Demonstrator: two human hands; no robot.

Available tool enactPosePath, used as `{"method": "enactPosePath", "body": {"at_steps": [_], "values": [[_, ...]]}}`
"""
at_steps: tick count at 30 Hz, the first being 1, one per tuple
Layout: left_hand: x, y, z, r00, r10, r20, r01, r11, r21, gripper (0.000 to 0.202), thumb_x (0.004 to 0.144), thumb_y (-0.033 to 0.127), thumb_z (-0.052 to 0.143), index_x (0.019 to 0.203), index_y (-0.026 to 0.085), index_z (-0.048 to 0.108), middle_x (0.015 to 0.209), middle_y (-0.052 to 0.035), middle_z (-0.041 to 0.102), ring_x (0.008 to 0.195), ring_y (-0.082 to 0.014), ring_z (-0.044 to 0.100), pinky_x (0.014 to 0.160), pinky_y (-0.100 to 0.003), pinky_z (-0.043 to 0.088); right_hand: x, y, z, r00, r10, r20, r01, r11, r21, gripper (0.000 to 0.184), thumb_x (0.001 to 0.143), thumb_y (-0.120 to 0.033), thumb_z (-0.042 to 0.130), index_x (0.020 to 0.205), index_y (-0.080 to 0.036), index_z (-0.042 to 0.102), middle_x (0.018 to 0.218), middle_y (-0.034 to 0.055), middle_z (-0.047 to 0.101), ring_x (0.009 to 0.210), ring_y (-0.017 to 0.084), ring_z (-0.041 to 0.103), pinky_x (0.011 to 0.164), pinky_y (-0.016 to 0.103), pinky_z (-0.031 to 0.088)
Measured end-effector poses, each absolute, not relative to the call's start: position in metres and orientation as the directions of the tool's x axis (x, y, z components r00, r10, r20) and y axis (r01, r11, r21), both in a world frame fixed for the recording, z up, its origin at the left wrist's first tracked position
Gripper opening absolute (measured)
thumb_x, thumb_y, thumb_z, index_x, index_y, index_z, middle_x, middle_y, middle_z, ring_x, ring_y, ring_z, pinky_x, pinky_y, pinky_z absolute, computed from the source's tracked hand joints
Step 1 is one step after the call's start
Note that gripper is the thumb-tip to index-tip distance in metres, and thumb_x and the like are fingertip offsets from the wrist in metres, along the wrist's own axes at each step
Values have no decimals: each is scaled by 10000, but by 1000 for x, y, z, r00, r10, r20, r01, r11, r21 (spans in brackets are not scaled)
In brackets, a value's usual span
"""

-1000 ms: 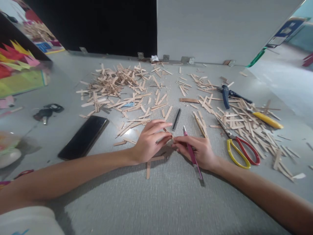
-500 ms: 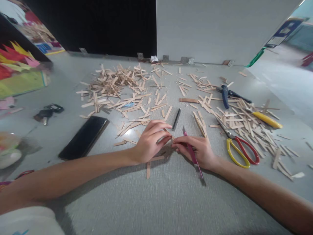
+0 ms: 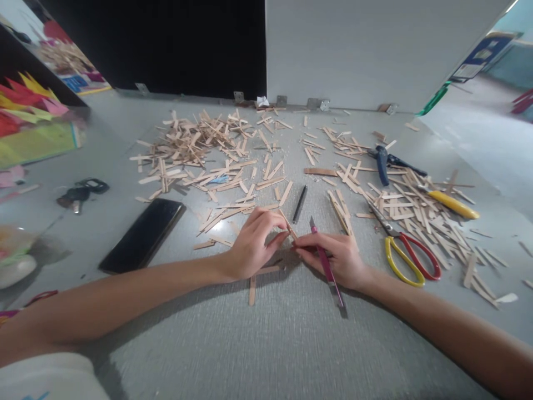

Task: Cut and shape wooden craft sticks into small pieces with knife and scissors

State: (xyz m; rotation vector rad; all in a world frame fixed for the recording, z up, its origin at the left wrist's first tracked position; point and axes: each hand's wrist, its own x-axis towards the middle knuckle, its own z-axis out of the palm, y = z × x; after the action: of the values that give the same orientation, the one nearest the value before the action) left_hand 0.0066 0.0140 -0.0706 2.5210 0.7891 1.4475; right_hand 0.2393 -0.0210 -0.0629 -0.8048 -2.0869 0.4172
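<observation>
A thin wooden stick [image 3: 287, 223] is pinched between my two hands above the middle of the table. My left hand [image 3: 257, 243] grips its near side with thumb and fingers. The fingertips of my right hand [image 3: 333, 254] close on the stick's lower end. Across that same hand, tucked between thumb and fingers, lies a magenta craft knife [image 3: 326, 264], blade pointing away from me. Below my left hand, wooden pieces [image 3: 252, 289] rest on the table. A black pen-like rod [image 3: 300, 204] lies just beyond the hands.
Wooden sticks [image 3: 195, 136] are heaped at the back left, with more scattered at right. Red-and-yellow-handled scissors [image 3: 402, 244], blue-handled pliers [image 3: 382, 164] and a yellow-handled tool [image 3: 453, 204] lie right. A black phone [image 3: 144, 236] and keys [image 3: 79, 194] lie left. An upright panel [image 3: 350, 50] borders the back.
My left fingers have curled in around the stick, which now shows more plainly, slanting between the hands. The right hand and knife have barely moved.
</observation>
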Motion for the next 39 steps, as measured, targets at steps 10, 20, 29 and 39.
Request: {"method": "enactPosePath", "body": {"at_steps": [10,20,29,39], "values": [[6,13,-74,402,504,764,349,-856,382,142,1081,122,679,1145,225,606,969,-12,723,896,-175,717,786,-291,597,240,-22,-64,-474,676,564,401,736,-545,109,1101,-274,672,1066,-211,754,804,8,805,617,123,736,597,201,593],[7,12,-74,427,496,756,356,-861,364,84,1114,157,631,1150,226,599,952,-14,732,866,-165,736,771,-279,600,240,-22,-66,-492,667,559,384,743,-549,129,1107,-282,657,1052,-211,749,821,19,808,626,131,738,581,213,597],[6,12,-74,425,544,723,358,-835,418,107,1090,133,644,1088,233,605,919,-4,734,834,-165,719,778,-284,594,242,-22,-69,-482,653,584,388,757,-525,89,1086,-207,676,1095,-205,764,850,24,818,658,128,757,626,200,616],[5,15,-70,368,610,702,379,-787,486,154,1069,185,643,1175,239,545,959,-19,667,890,-193,686,795,-322,602,241,-24,-71,-292,753,590,578,630,-518,229,1100,-160,632,1244,-231,794,863,26,841,733,185,818,643,259,666]]}}
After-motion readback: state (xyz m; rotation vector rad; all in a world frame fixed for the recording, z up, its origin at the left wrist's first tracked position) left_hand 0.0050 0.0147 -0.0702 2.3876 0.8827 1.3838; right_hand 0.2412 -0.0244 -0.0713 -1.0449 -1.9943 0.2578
